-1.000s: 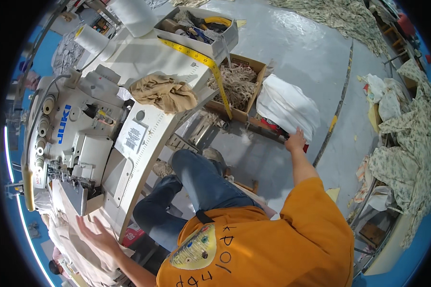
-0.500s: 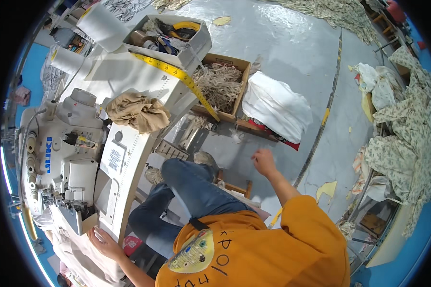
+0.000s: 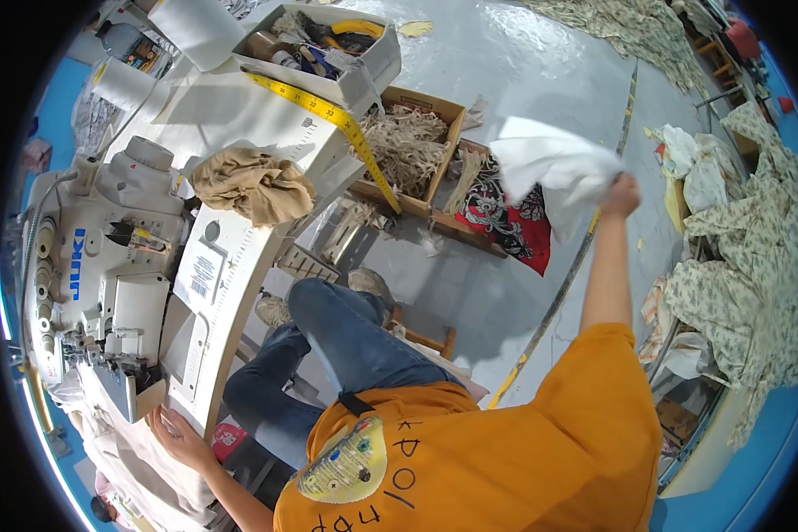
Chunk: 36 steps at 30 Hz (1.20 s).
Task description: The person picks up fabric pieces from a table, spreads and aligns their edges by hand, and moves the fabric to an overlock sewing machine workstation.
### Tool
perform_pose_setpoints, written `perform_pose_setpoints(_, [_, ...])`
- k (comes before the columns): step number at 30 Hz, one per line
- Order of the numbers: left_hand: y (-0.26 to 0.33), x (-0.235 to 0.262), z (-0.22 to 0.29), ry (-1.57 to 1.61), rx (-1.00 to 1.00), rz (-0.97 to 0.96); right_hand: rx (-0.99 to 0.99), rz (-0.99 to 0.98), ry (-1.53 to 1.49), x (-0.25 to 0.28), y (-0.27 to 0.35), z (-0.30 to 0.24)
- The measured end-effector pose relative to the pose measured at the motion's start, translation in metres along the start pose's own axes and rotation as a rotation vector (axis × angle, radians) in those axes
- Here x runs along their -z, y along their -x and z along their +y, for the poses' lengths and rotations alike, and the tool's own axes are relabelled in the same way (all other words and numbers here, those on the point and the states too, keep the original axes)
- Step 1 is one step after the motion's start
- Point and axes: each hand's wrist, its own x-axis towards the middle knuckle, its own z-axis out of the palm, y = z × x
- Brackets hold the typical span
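Observation:
My right hand [image 3: 623, 197] is closed on one edge of a white cloth [image 3: 554, 164], which hangs blurred in the air to the right of the box of scraps. Below and left of that cloth lies a red, black and white patterned fabric [image 3: 510, 217], on a low wooden box. At the lower left, my left hand [image 3: 179, 436] rests with fingers stretched out at the table edge, by a pale beige cloth [image 3: 133, 461]. Just above the left hand stands a white sewing machine [image 3: 106, 284].
A crumpled brown cloth [image 3: 253, 186] lies on the white table [image 3: 213, 293]. A yellow tape measure [image 3: 328, 111] hangs over the table's corner. Behind are a tool bin [image 3: 363, 84] and a cardboard box of scraps [image 3: 452, 120]. Patterned fabric [image 3: 727, 293] is heaped at the right.
My right hand has reached out to the right and taken hold of the white cloth, lifting it off the patterned fabric. The left hand stays by the sewing machine.

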Motion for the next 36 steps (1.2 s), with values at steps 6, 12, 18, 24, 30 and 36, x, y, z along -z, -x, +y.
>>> perform_pose_setpoints(6, [0.0, -0.002, 0.003, 0.034, 0.026, -0.011, 0.194, 0.088, -0.512, 0.052, -0.022, -0.164])
perform_pose_setpoints(12, [0.001, -0.009, 0.008, 0.147, 0.088, 0.049, 0.044, -0.135, -0.598, 0.018, 0.048, -0.102])
perform_pose_setpoints(18, [0.003, 0.004, 0.016, 0.086, 0.042, 0.021, 0.762, -1.308, 0.8, -0.054, 0.259, -0.04])
perform_pose_setpoints(24, [0.004, 0.007, 0.018, 0.132, 0.07, 0.039, 0.511, -1.932, 0.497, -0.042, 0.392, -0.027])
perform_pose_setpoints(30, [-0.004, 0.007, 0.037, 0.154, 0.068, 0.059, 0.815, -2.022, 0.695, -0.039, 0.401, -0.017])
perform_pose_setpoints(36, [-0.003, 0.019, 0.042, 0.189, 0.073, 0.071, 0.907, -1.929, 0.837, -0.039, 0.36, -0.019])
